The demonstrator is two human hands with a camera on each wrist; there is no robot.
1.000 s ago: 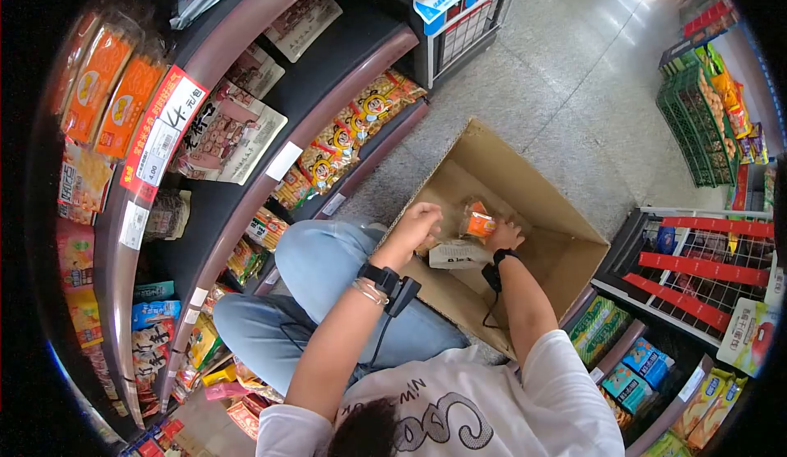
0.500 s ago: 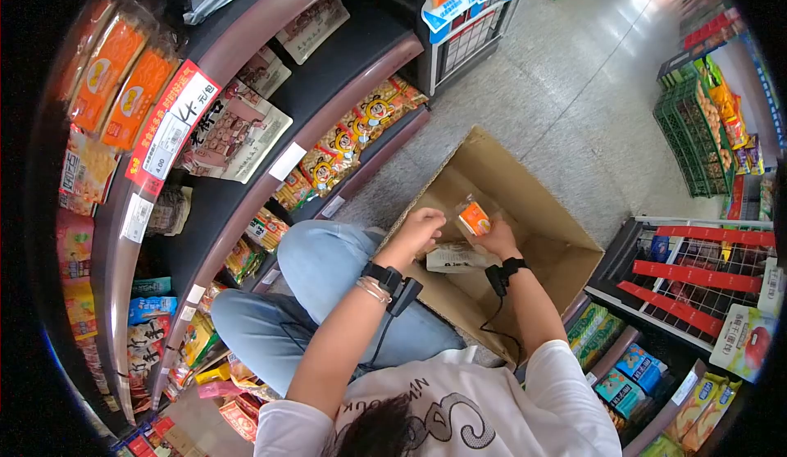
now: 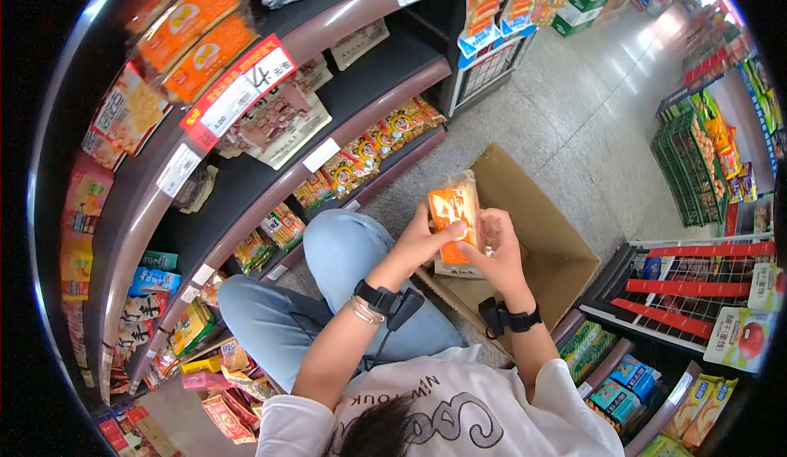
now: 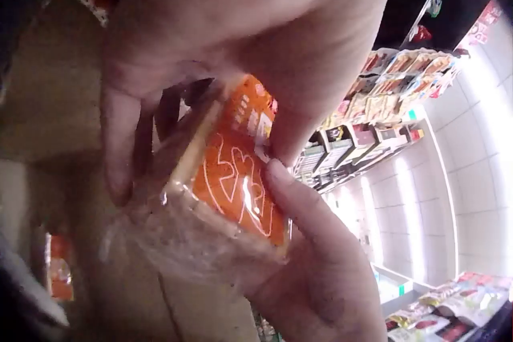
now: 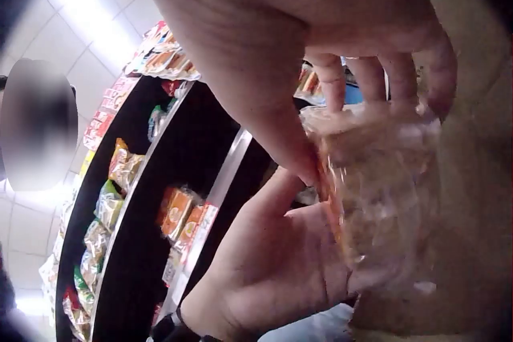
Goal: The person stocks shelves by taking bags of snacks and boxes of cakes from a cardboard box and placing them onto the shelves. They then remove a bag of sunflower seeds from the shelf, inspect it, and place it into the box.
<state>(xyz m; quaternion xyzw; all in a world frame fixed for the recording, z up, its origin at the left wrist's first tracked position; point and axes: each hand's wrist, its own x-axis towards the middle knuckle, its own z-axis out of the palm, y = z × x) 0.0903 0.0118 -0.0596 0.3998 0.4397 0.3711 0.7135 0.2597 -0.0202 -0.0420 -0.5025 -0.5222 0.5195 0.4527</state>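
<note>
Both hands hold a clear-wrapped snack packet with an orange label [image 3: 443, 203], raised over the cardboard box [image 3: 566, 264]. My left hand [image 3: 420, 242] grips its left side, thumb across the orange face. On the right side my right hand [image 3: 503, 254] has its thumb on the front and its fingers curled around the back. In the left wrist view, the orange face [image 4: 228, 178] shows white line drawing, with loose crinkled film along one end. A pale printed bag [image 3: 459, 271] lies in the box beneath the hands. Another orange-labelled packet [image 4: 58, 266] shows lower down in the left wrist view.
Curved store shelves [image 3: 344, 96] with bagged snacks rise at the left, including similar orange packs [image 3: 197, 27] near a red price tag [image 3: 242, 92]. To the right stand a wire rack [image 3: 697, 281] and a green crate [image 3: 689, 166]. Grey floor [image 3: 566, 104] stretches beyond the box.
The right hand has lifted the orange packet from inside the box. The left hand has moved onto it, and both now hold it higher. The head view has shifted, bringing the shelves rightward.
</note>
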